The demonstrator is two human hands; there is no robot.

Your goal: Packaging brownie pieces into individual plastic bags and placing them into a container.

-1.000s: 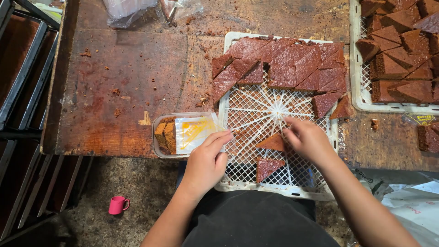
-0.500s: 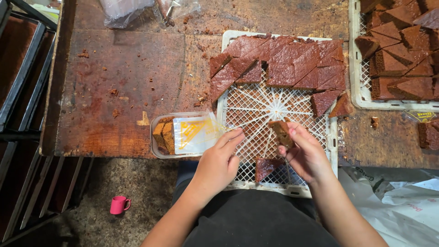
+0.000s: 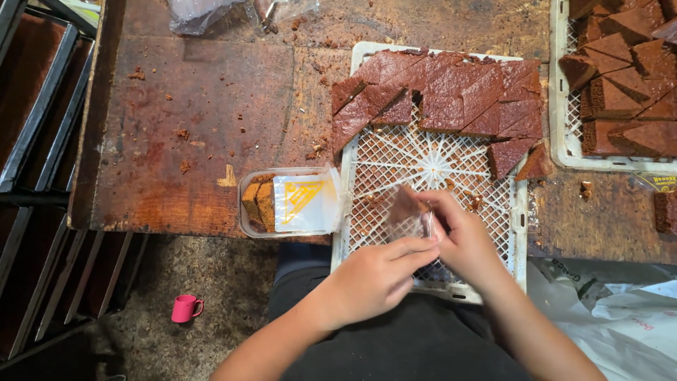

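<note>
Both hands have drawn together; left hand (image 3: 374,276) and right hand (image 3: 462,240) pinch one cake piece (image 3: 407,208) in clear wrap over the white tray (image 3: 518,233).

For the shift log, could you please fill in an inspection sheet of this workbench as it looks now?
Surface: worn wooden table, crumbs scattered on it.
Job's things: cake slice going into a clear bag over a white lattice tray holding cut brown cake pieces.
Clutter: clear box with packed slices; second tray of cake at right; plastic bags at the far edge.
Grips: left hand and right hand both hold the bag.
Cables: nothing seen.
Surroundings: pink cup on the floor; metal rack at left.
</note>
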